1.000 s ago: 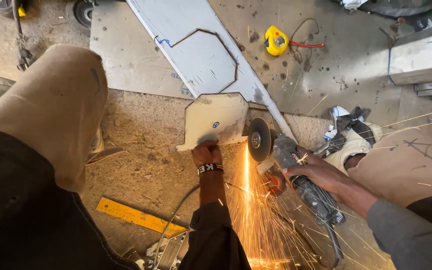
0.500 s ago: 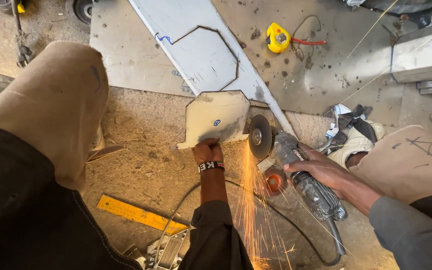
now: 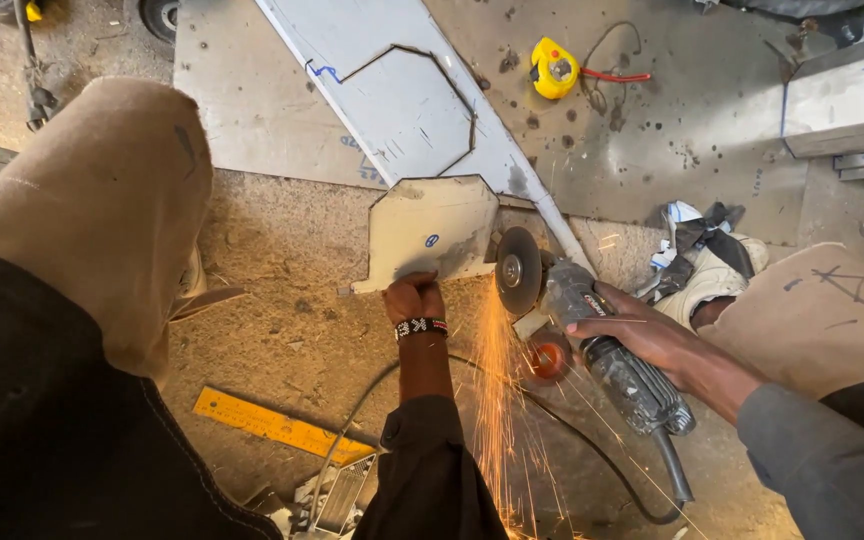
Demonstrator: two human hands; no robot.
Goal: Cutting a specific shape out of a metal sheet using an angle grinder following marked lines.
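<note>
Head view looks straight down on a dusty workshop floor. Left hand [image 3: 414, 297] is closed in a fist on the lower edge of a cut metal plate [image 3: 430, 228], pinning it at the centre of the frame. Right hand [image 3: 642, 328], at about four o'clock from the plate, is wrapped tight around the body of an angle grinder [image 3: 597, 340]. The grinder's disc [image 3: 518, 270] stands on edge, touching the plate's right edge, and sparks [image 3: 497, 400] stream down toward six o'clock. A large steel sheet [image 3: 392, 90] with a notched outline cut out of it lies at twelve o'clock, just beyond the plate. A yellow tape measure [image 3: 554, 68] sits at one o'clock, well apart. A yellow ruler [image 3: 277, 427] lies at seven o'clock on the floor.
</note>
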